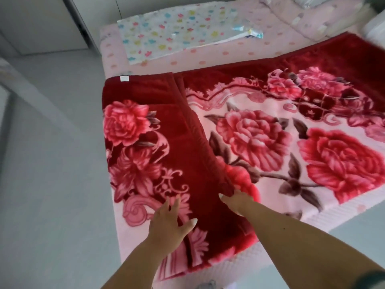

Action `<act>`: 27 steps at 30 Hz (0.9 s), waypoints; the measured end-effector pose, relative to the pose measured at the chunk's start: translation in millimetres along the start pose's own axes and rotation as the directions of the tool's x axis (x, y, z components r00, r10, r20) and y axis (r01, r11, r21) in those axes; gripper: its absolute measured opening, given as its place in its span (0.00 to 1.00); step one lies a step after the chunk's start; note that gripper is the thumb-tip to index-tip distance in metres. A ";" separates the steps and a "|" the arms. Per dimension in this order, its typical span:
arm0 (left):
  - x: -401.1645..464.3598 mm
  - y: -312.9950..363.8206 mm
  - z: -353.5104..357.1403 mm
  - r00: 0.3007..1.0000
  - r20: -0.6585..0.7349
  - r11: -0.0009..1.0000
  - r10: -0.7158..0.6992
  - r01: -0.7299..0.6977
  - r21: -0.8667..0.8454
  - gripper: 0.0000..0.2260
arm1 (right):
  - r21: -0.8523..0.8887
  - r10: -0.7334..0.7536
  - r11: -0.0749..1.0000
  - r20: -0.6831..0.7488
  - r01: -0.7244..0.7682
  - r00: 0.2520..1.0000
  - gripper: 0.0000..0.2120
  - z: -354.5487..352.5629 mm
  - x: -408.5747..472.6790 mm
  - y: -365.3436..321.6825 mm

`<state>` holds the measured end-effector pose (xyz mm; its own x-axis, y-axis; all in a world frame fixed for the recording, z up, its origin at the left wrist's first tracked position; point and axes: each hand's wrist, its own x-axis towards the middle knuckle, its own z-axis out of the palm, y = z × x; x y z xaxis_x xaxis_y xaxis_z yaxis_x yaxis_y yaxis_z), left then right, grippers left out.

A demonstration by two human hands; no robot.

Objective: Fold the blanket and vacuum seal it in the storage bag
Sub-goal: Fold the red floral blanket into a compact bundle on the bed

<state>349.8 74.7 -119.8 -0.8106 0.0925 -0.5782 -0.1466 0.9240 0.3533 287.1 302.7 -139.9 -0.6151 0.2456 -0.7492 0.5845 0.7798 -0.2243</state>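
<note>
Blanket (pixel 260 130): thick red plush with large pink roses on a pale centre panel, lying spread across the pink bed (pixel 133 243), its left portion folded over onto itself with a white label at the far corner. Storage bag (pixel 177 30), clear with coloured print, lies flat beyond it. Left hand (pixel 168 224) rests flat with fingers spread on the folded flap; right hand (pixel 237 202) grips the flap's edge.

Blanket (pixel 260 126) was deep red with large pink-and-red roses, brown leaves and a pale pink centre panel, storage bag (pixel 177 28) was white with small pink, blue and yellow shapes, bed (pixel 218 57) sheet was pale pink with darker pink spots, floor (pixel 52 163) was grey
</note>
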 end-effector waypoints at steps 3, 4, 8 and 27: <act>-3.1 8.7 3.5 1.000 0.018 0.980 0.022 -0.018 -0.197 0.42 | 0.247 0.081 0.965 0.049 -0.090 0.996 0.43 16.7 8.5 0.3; -2.0 13.9 4.2 0.999 -0.001 0.965 0.047 -0.046 -0.259 0.37 | 0.303 0.085 0.949 0.033 -0.091 0.996 0.42 15.2 9.6 -3.0; 11.7 36.3 9.2 0.991 -0.077 0.915 0.105 -0.127 -0.384 0.37 | 0.371 0.072 0.925 0.054 -0.087 0.996 0.33 -5.0 17.7 -7.4; 115.6 180.0 54.4 0.813 -0.216 0.780 -0.540 0.388 -0.492 0.45 | 0.515 -0.288 0.849 0.260 0.121 0.922 0.32 -98.9 137.1 -85.3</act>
<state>260.5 271.9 -163.0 -0.7024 -0.5040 -0.5026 -0.7073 0.5738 0.4130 100.6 326.8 -161.9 -0.5980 -0.1482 -0.7877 0.6944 0.3950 -0.6015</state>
